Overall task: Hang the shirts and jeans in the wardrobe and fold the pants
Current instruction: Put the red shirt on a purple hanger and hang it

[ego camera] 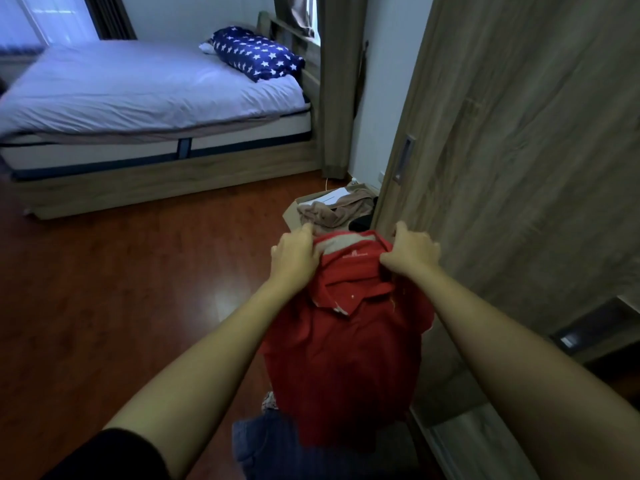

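Ahead, left hand (pixel 297 255) and right hand (pixel 412 252) gripping red shirt (pixel 346 341), wardrobe door (pixel 519 168) beside, cardboard box (pixel 293 212) beyond, bed (pixel 138 91) behind.

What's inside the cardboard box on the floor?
A crumpled beige garment and white paper. The red polo shirt hides the cardboard box's near side, and anything beneath the garment is covered.

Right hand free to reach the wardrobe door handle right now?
Probably not as is: the right hand grips the red shirt, as does the left hand. Nothing blocks the way up to the handle; it would have to let go first.
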### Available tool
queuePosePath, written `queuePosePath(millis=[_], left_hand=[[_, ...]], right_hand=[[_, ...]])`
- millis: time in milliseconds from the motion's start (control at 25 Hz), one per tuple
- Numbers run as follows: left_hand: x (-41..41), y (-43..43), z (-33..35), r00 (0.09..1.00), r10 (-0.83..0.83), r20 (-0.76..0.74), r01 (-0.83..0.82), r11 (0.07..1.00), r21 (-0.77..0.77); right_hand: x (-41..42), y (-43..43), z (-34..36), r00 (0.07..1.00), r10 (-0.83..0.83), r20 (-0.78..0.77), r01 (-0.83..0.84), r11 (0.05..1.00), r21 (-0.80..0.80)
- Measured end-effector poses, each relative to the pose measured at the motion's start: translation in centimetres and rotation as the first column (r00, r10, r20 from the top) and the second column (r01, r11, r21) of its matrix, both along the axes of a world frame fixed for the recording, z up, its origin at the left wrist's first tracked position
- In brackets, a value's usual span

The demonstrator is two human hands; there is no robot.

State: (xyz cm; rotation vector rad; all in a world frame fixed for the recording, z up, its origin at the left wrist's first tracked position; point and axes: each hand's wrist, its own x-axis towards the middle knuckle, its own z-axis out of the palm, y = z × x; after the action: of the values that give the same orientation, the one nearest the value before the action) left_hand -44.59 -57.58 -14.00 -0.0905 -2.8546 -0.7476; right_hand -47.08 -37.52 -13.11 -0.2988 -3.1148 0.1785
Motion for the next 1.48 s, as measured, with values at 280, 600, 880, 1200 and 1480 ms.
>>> queuePosePath(millis=[280, 600, 880, 1200, 1480], left_hand=[[3.4, 3.0, 6.0, 0.883, -0.282, -0.377, 0.381, 0.897, 0.223], [7.2, 8.0, 13.4, 0.909, -0.218, -0.355, 0.275, 0.954, 0.119], [10.4, 12.4, 23.7, 0.843, -0.156, -0.516, 0.252, 0.960, 0.121], [13.5, 18.8, 24.9, 0.755, -0.247, -0.608, 0.313, 0.950, 0.003], [15.5, 27.5, 25.3, 0.572, -0.549, -0.609, 0.701, 0.713, 0.015]], right_hand=[[4.2, 2.8, 2.3, 0.957, 0.066, -0.283, -0.162, 0.930, -0.330], [15.2, 10.3, 12.3, 0.958, 0.089, -0.273, -0.086, 0.996, 0.020], [24.4, 12.9, 27.0, 0.879, -0.162, -0.448, 0.171, 0.985, -0.021], [30.8, 17.9, 28.8, 0.901, -0.193, -0.388, 0.135, 0.976, -0.172], [38.2, 24.4, 29.4, 0.720, -0.431, -0.544, 0.319, 0.901, -0.293]])
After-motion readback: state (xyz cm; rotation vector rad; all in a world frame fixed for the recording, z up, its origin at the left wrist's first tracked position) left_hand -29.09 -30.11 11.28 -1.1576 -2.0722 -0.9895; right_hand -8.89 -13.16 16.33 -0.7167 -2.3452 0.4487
